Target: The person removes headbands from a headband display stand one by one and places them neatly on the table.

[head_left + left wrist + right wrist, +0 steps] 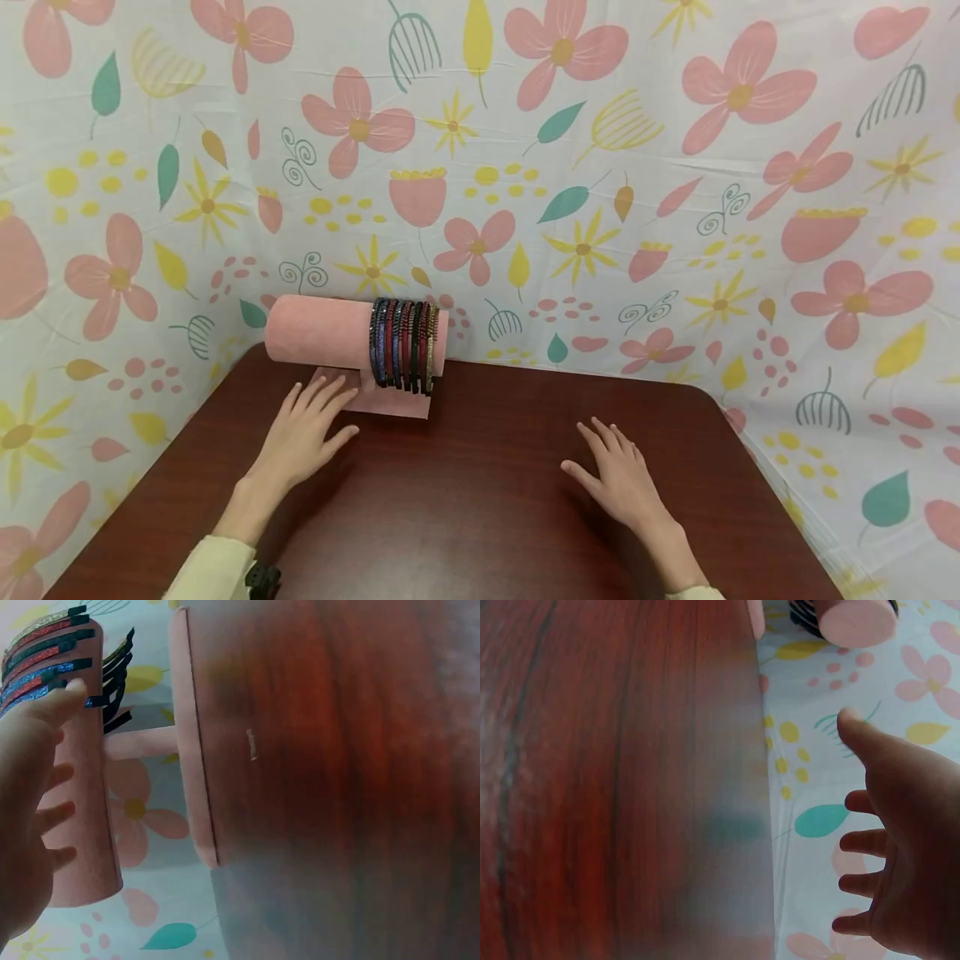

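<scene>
On the left part of the table lies a pink padded roll stand with a flat pink base. Several glittery headbands in blue, red, black and gold sit side by side round its right end, their dark tips hanging below the roll. My left hand is just in front of the stand, palm down, fingers straight and spread, holding nothing. In the left wrist view, its thumb overlaps the headbands; contact cannot be told. Far from the stand, my right hand hovers over the table's right side, fingers extended, holding nothing.
The dark reddish-brown wooden table has rounded back corners. A white cloth printed with pink flowers and leaves hangs behind it and along both sides. A black strap device is on the left wrist, by a pale sleeve.
</scene>
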The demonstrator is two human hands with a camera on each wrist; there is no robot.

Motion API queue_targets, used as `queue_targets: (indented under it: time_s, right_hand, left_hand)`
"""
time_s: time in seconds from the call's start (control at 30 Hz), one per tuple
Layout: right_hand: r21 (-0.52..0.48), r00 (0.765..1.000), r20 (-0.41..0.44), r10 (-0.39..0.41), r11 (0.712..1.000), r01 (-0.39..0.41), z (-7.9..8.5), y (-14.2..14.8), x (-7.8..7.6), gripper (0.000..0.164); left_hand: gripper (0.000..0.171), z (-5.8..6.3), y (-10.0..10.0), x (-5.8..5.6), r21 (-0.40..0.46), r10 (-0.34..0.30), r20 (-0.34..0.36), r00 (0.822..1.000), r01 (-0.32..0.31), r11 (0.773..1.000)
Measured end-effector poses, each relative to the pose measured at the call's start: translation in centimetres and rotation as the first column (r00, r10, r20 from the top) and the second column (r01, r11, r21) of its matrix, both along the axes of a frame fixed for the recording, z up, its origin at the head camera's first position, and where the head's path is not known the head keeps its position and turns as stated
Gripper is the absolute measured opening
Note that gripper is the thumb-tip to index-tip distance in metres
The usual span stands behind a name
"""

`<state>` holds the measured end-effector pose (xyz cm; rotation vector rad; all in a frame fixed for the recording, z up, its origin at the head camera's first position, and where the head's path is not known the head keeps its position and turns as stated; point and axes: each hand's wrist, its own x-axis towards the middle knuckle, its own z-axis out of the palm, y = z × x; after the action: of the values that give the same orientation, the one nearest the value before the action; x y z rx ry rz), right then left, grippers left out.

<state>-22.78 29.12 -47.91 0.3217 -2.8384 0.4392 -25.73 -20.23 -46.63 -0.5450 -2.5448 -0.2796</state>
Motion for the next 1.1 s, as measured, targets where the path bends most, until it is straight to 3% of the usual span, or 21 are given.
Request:
queue_targets:
  time_s: [0.2,0.4,0.87,1.1]
  right_hand:
    - [-0.014,0.998,-0.041,0.039,0.999,-0.04,0.0,-0.4,0.0,0.065]
    - [-0.036,0.992,-0.103,0.075,0.996,-0.079,0.2,-0.7,-0.1,0.057]
    - [-0.081,0.984,-0.154,0.091,0.991,-0.104,0.2,-1.4,0.2,0.047]
    - [-0.075,0.98,-0.17,0.104,0.99,-0.118,-0.1,-1.5,0.2,0.045]
  left_hand:
    - [0.042,1.5,0.0,-0.4,0.074,-0.056,-0.187,0.981,0.071,0.995]
    - [0.035,3.1,-0.1,-1.0,0.108,-0.078,-0.279,0.957,0.112,0.988]
    - [0.031,6.9,0.2,-3.7,0.138,-0.09,-0.302,0.949,0.137,0.981]
    - [0.031,8.1,0.5,-4.8,0.141,-0.076,-0.261,0.962,0.116,0.983]
